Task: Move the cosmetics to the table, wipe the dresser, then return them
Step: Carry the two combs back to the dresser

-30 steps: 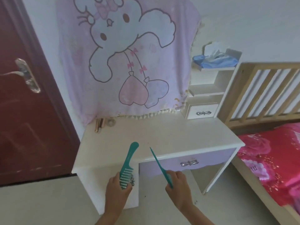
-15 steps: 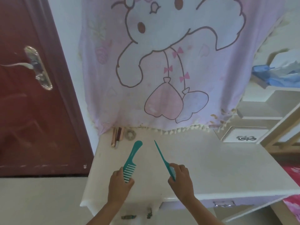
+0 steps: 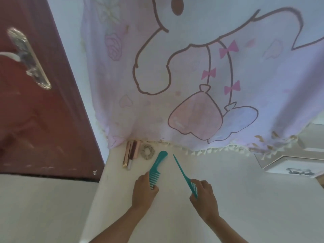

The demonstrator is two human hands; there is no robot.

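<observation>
Cosmetics lie at the back left corner of the dresser top (image 3: 236, 199): a few slim tubes (image 3: 130, 154) side by side against the back edge, with a grey scrunchie (image 3: 147, 151) just to their right.

Your left hand (image 3: 144, 192) has its fingers curled round the toothed end of a teal wide-tooth comb (image 3: 156, 168). Its handle points away from you, and the rounded tip ends near the scrunchie without touching it.

Your right hand (image 3: 204, 197) grips the toothed end of a teal tail comb (image 3: 184, 174) between curled fingers and thumb. The thin tail points up and left toward the back edge, its tip just beside the other comb's handle, with a small gap between them.

Both hands are over the left part of the dresser top. You cannot tell whether either comb touches the surface.

A pink cloth (image 3: 192, 85) with a cartoon print hangs behind, its fringed hem reaching the back of the top. A small white drawer unit (image 3: 294, 165) with a bow-shaped pull stands at the right. A dark red door (image 3: 35, 120) with a metal handle (image 3: 28, 58) is on the left.
</observation>
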